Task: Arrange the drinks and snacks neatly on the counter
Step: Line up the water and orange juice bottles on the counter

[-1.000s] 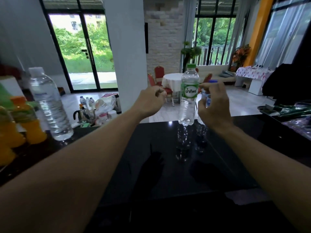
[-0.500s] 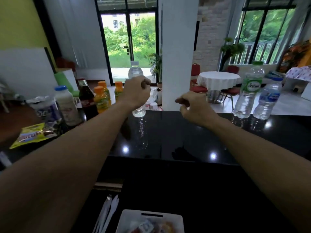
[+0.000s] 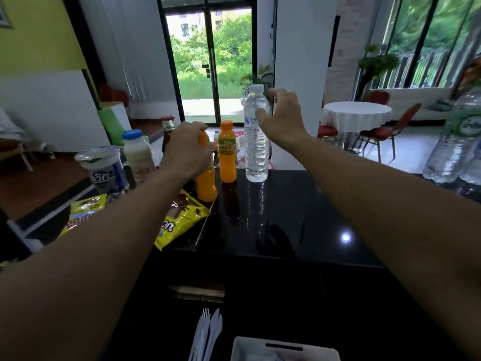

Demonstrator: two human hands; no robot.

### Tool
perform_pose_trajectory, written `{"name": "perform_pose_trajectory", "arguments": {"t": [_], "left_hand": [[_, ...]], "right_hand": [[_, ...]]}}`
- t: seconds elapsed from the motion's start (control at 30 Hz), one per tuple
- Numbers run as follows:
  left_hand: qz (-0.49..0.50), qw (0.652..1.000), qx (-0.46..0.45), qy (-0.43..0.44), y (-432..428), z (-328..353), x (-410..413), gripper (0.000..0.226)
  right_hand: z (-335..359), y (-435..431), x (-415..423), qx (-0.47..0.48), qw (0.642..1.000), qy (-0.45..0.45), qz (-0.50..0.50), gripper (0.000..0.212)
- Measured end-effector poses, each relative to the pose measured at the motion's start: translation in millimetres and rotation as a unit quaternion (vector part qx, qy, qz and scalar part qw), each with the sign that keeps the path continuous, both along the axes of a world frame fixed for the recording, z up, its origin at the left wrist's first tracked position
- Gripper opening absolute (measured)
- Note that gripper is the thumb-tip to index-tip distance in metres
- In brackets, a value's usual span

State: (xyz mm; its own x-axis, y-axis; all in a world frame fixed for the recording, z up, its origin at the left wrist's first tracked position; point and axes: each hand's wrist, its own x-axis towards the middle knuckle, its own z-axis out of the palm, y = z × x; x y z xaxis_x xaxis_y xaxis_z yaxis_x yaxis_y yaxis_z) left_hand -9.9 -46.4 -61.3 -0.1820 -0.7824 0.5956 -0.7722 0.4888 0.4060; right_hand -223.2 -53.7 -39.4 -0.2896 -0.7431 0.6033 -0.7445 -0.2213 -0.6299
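My left hand grips the upper part of an orange juice bottle that stands on the black counter at its left. A second orange juice bottle stands just right of it. Beside that is a clear water bottle with a white cap. My right hand is at this bottle's shoulder, fingers spread in a loose curve to its right and the thumb against it. Two more water bottles stand at the far right edge.
Left of the juice stand a blue-capped milk bottle, a sealed cup and a dark bottle. Yellow snack packets lie under my left forearm. Plastic cutlery and a white tray sit below the counter.
My left hand has let go of the clear water bottle, now standing on the counter, and has taken hold of an orange juice bottle. My right hand has moved up to the water bottle.
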Motion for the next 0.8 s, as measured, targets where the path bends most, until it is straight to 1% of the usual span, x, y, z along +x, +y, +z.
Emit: {"name": "perform_pose_trajectory", "arguments": {"t": [0.1,0.17,0.23,0.3,0.4,0.47,0.6,0.8], "left_hand": [[-0.011,1.000,-0.011,0.017,-11,-1,2,0.048],[-0.013,0.999,-0.005,0.031,-15,-2,3,0.050],[-0.011,0.998,-0.002,0.054,-17,-2,3,0.045],[-0.006,0.998,0.005,0.070,-16,-3,2,0.040],[0.000,0.996,0.033,0.081,-15,-4,-1,0.037],[0.002,0.997,0.038,0.072,-12,-3,-6,0.036],[-0.010,0.999,0.030,0.037,-2,1,-21,0.037],[-0.034,0.999,0.011,0.038,17,1,-59,0.035]], "right_hand": [[11,-26,3,0.038,0.999,-0.019,-0.024,0.063],[14,-36,1,0.053,0.998,-0.036,-0.021,0.069],[15,-41,-1,0.055,0.997,-0.057,-0.012,0.072],[16,-41,-2,0.052,0.996,-0.068,-0.001,0.068],[19,-37,-4,0.038,0.996,-0.079,0.006,0.048],[23,-29,-8,0.027,0.996,-0.083,0.010,0.041],[25,-5,-25,0.010,0.997,-0.075,0.021,0.040],[24,48,-74,-0.018,0.999,-0.041,-0.005,0.041]]}}
